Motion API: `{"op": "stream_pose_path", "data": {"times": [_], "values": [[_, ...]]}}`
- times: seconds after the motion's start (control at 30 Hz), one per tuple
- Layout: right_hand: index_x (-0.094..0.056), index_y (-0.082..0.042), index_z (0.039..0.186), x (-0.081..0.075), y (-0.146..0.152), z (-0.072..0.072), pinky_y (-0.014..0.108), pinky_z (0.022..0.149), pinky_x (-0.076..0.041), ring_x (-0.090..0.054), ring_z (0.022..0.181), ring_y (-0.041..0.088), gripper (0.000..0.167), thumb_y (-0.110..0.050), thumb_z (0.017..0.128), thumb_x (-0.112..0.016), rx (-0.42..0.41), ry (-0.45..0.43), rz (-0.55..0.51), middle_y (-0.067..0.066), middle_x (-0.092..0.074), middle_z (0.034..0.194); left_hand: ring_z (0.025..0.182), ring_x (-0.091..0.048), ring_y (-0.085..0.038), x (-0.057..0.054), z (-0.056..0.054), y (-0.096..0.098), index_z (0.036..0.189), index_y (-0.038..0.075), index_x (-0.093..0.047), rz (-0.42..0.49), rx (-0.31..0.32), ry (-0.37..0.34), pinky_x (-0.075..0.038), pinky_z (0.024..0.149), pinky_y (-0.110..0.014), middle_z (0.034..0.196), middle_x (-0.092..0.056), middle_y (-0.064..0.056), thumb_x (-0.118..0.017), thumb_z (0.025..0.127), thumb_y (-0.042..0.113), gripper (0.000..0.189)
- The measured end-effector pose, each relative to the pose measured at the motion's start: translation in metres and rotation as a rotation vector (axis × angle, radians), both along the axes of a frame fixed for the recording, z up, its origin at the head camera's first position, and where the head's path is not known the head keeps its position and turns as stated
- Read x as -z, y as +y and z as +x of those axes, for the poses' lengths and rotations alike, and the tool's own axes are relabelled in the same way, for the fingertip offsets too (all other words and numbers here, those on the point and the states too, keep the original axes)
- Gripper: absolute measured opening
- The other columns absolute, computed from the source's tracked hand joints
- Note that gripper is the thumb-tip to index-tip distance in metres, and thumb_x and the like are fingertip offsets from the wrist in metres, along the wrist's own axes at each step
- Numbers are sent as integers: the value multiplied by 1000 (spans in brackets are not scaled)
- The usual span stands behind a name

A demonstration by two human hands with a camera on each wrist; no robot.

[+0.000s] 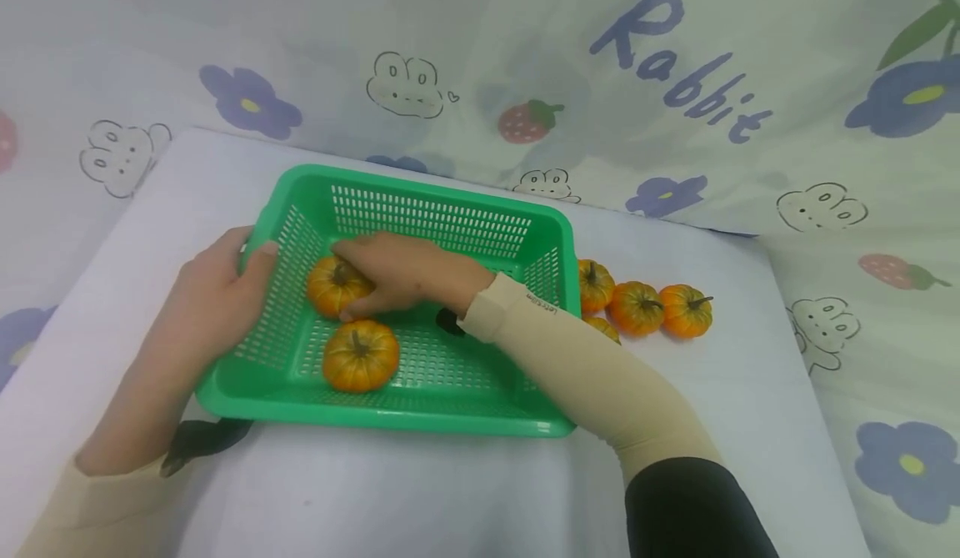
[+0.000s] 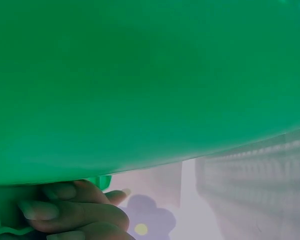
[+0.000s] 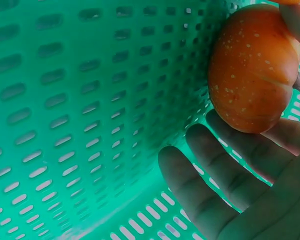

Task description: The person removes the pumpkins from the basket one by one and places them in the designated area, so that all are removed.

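Note:
A green plastic basket (image 1: 480, 420) with slotted walls stands on the white table. My left hand (image 1: 217, 295) holds its left rim, thumb over the top; in the left wrist view the curled fingers (image 2: 85, 215) show below the green wall. Inside, my right hand (image 1: 393, 270) holds a small orange pumpkin (image 1: 333, 287) at the left end, thumb on the near side and fingers on the far side. The right wrist view shows this pumpkin (image 3: 255, 70) between thumb and fingers, the outer fingers stretched out below it. A second pumpkin (image 1: 361, 356) sits just nearer in the basket.
Right of the basket, several more pumpkins (image 1: 636, 308) lie close together on the white table (image 1: 750, 424), one partly hidden by the right sleeve (image 1: 585, 358). A printed curtain (image 1: 465, 32) with rabbits and flowers hangs behind the table.

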State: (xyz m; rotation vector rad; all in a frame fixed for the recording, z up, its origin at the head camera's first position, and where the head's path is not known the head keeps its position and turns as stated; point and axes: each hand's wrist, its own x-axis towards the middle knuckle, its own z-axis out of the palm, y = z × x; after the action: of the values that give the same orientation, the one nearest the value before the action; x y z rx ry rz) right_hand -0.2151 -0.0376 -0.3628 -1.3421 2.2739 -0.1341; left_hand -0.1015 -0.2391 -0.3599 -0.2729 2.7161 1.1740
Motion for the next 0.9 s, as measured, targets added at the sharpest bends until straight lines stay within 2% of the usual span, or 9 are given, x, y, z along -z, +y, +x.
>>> {"op": "stream_pose_path", "data": {"times": [0.27,0.53,0.7,0.9], "values": [[-33,-11,163,0,1,-1,25,117,-34,-44,143,14,88,-54,96,-71,-3,-6,8,4,-44,161,72,-66,-30,0,1,0,163,-2,-23,20,-6,-4,-58,52,-42,117,-59,-30,-25,111,51,74],[-34,-13,162,-4,3,1,26,113,-38,-47,137,15,85,-39,94,-79,13,7,26,3,-47,156,74,-66,-32,0,1,0,162,-1,-24,22,-1,5,-57,53,-42,118,-59,-30,-26,111,51,73],[-36,-15,161,-3,2,2,26,112,-39,-47,137,14,85,-41,93,-80,33,12,27,1,-47,156,74,-66,-32,-1,0,0,162,-2,-24,24,0,1,-57,53,-42,118,-58,-30,-26,111,50,73],[-32,-15,163,-3,2,3,27,111,-41,-49,136,14,92,-46,92,-80,49,15,39,2,-46,157,81,-65,-35,0,0,-1,163,-1,-24,10,-1,3,-56,55,-41,121,-58,-29,-26,111,50,72]]}}
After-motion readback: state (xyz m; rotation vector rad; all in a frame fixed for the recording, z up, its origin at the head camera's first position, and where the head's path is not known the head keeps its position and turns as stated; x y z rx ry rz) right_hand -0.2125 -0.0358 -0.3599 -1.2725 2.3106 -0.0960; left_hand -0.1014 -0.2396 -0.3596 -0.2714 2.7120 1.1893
